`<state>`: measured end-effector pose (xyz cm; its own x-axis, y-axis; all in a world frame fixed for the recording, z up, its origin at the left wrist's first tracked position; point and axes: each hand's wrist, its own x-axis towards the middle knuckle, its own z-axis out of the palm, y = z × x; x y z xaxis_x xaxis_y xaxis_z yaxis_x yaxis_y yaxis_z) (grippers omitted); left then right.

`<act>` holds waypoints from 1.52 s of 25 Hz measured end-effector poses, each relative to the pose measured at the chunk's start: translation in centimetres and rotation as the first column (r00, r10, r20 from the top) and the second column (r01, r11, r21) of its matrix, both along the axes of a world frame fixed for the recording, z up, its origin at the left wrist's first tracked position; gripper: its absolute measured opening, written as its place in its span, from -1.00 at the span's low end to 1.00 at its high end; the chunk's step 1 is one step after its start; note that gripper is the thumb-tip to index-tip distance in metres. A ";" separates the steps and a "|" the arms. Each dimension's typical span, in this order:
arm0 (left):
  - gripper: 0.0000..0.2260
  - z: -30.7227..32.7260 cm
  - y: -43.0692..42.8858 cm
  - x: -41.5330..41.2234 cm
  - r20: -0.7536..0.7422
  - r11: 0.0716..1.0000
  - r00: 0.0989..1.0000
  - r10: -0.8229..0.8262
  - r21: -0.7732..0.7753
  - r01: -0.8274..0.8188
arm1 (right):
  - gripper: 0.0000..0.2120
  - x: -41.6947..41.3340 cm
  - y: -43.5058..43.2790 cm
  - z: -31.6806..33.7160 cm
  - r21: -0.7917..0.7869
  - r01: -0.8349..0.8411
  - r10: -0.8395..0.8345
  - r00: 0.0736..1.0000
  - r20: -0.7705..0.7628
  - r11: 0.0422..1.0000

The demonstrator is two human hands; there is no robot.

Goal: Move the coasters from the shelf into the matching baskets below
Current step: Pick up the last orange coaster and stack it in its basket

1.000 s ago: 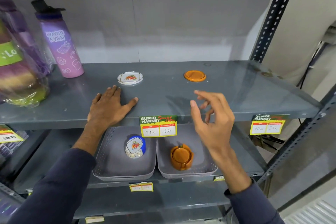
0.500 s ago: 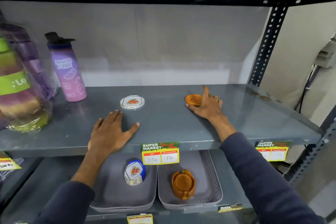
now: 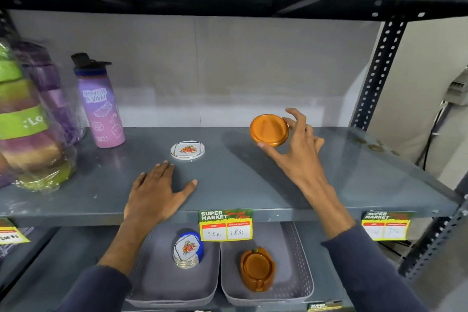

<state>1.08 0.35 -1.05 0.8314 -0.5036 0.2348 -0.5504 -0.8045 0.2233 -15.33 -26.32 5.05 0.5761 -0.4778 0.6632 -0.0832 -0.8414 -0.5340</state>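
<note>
My right hand (image 3: pixel 297 149) holds an orange round coaster (image 3: pixel 269 129) between thumb and fingers, tilted up just above the grey shelf (image 3: pixel 253 185). A white coaster with a red flower print (image 3: pixel 187 150) lies flat on the shelf, just beyond my left hand (image 3: pixel 157 192), which rests palm down with fingers spread. On the lower shelf stand two grey baskets: the left basket (image 3: pixel 157 284) holds a stack of white flowered coasters (image 3: pixel 188 251) in a blue holder, the right basket (image 3: pixel 301 276) holds orange coasters in an orange holder (image 3: pixel 257 268).
A purple water bottle (image 3: pixel 100 104) stands at the shelf's back left, beside wrapped purple and green bottles (image 3: pixel 27 124). A price tag (image 3: pixel 226 224) hangs from the shelf's front edge over the baskets, another tag (image 3: pixel 385 225) to the right. A perforated upright (image 3: pixel 377 73) bounds the right side.
My right hand reached to the orange coaster, closed on it and lifted it off the shelf, tilting it. The left hand stayed flat. The view tilted upward.
</note>
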 end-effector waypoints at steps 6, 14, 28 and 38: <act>-0.11 0.0 0.2 -0.2 0.001 1.000 1.000 0.003 0.015 -0.003 | -0.17 -8.6 7.9 4.2 -0.357 -0.066 0.218 0.888 0.404 0.932; -0.13 0.1 0.1 -0.4 0.001 0.999 1.000 0.006 0.032 -0.006 | -0.19 -11.9 10.1 4.9 -0.363 -0.106 0.256 0.882 0.395 0.926; -0.14 0.1 0.0 -0.1 -0.002 0.998 1.000 0.000 0.059 0.000 | -0.36 -13.3 7.0 -18.7 0.143 -0.173 0.207 0.939 -0.274 0.974; -0.16 0.1 0.2 0.1 0.026 1.000 1.000 0.004 0.024 -0.004 | -0.37 -5.2 3.6 -28.9 0.351 0.215 0.121 0.675 -0.728 0.911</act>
